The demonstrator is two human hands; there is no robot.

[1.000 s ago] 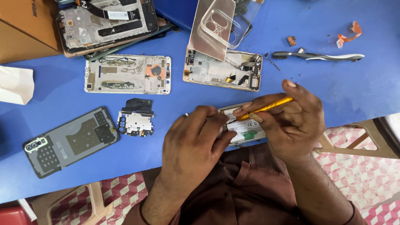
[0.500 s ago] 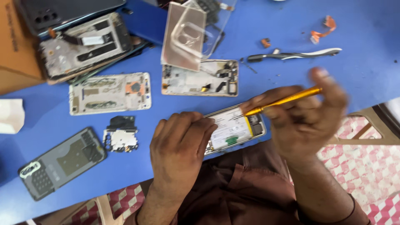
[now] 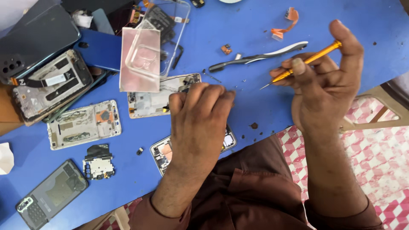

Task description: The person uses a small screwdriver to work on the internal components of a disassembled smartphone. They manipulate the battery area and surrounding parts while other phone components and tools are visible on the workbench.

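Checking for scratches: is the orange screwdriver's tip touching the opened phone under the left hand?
Apart. The head view shows the screwdriver raised in the right hand, blue table between its tip and the phone.

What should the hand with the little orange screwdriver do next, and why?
Probably bring the orange screwdriver back down to the opened phone. The right hand holds it lifted above the blue table, tip away from the phone, while the left hand lies over the phone at the table's edge.

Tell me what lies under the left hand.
An opened phone lies on the blue table under the left hand. Only its two ends show, with circuit parts; the hand covers its middle, so nothing there can be seen.
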